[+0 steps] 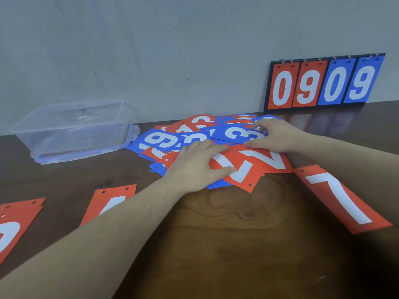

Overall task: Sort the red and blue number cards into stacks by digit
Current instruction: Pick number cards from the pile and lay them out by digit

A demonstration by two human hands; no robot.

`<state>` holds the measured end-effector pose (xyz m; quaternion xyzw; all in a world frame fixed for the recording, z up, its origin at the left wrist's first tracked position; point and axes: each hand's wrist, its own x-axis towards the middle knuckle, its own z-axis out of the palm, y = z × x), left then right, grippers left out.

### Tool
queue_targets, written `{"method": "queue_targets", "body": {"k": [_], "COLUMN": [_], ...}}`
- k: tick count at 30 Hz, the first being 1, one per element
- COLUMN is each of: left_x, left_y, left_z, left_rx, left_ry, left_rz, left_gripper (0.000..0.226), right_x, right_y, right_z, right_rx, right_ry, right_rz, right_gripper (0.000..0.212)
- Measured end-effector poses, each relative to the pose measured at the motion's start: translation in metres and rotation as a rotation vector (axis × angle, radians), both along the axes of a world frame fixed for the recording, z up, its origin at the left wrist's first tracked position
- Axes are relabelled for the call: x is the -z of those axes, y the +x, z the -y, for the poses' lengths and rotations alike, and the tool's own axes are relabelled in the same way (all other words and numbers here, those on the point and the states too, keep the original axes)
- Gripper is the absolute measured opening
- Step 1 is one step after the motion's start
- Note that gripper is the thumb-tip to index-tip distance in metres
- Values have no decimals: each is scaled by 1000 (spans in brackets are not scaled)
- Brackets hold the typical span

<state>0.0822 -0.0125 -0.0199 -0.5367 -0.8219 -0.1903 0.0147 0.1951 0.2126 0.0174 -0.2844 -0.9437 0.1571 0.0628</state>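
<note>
A loose pile of red and blue number cards (164, 141) lies in the middle of the dark wooden table (237, 234). My left hand (194, 167) rests flat on a red 7 card (250, 167) at the pile's near edge, thumb and fingers on its left part. My right hand (274, 134) lies on the pile, fingertips on a blue 3 card (235, 133), thumb touching the top of the red 7 cards. A single red 7 card (341, 197) lies apart at the right. Two more red cards lie at the near left (112, 201) (13, 225), their digits partly hidden.
A clear plastic box (73, 128) sits on its blue-rimmed lid at the back left. A flip scoreboard (323, 83) showing 0909 leans against the grey wall at the back right.
</note>
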Motion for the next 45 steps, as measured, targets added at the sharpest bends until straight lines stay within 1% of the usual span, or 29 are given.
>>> {"method": "queue_targets", "body": {"k": [2, 4, 6, 9, 10, 12, 14, 15, 17, 19, 22, 24, 25, 28, 33, 36, 37, 40, 41, 43, 45], "left_x": [-1, -1, 0, 0, 0, 0, -1, -1, -2, -2, -1, -1, -1, -1, -2, -9, -13, -26, -30, -36, -42], "left_y": [1, 2, 2, 2, 2, 3, 3, 4, 3, 3, 3, 3, 3, 2, 8, 13, 14, 18, 20, 24, 25], "left_z": [0, 1, 1, 2, 2, 2, 3, 3, 2, 1, 1, 1, 2, 2, 7, 8, 8, 4, 2, 0, 0], "left_rx": [-4, -3, -2, 20, 33, 52, 49, 43, 29, 15, 11, 20, 26, 43, 42, 25, 20, -16, -38, -104, -164], "left_ry": [11, 38, 58, 71, 84, 105, 93, 78, 41, 13, 33, 51, 62, 90, 87, 46, 16, -63, -78, -107, -144], "left_rz": [-11, -22, -29, -20, -16, -16, -11, -9, -22, -31, -44, -62, -66, -74, -85, -98, -106, -99, -86, -69, -22], "left_gripper": [65, 62, 59, 54, 49, 41, 43, 46, 53, 56, 53, 51, 50, 48, 49, 53, 54, 60, 62, 67, 71], "right_x": [-4, -8, -9, -7, -6, -6, -7, -8, -11, -13, -12, -10, -10, -6, 2, 4, 4, 0, -1, -3, -4], "right_y": [-2, -2, -2, -2, -2, -1, 1, 2, 6, 11, 18, 22, 23, 28, 36, 43, 46, 59, 64, 73, 82], "right_z": [-1, 1, 4, 4, 4, 4, 4, 5, 6, 7, 7, 8, 8, 9, 8, 5, 5, 14, 19, 28, 39], "right_rx": [36, 78, 106, 131, 139, 168, 202, 215, 217, 188, 154, 162, 178, 222, 196, 195, 181, 156, 153, 122, 99], "right_ry": [-20, 30, 61, 21, 5, -7, 2, -5, -32, -49, -56, -53, -63, -70, 60, 104, 67, -188, -245, -274, -293], "right_rz": [75, 132, 118, 51, 40, 35, 25, 16, -1, -35, -103, -95, -82, -77, -83, -130, -174, -403, -468, -547, -579], "right_gripper": [83, 87, 83, 75, 78, 90, 100, 102, 96, 83, 63, 46, 43, 47, 49, 44, 41, 38, 36, 28, 20]}}
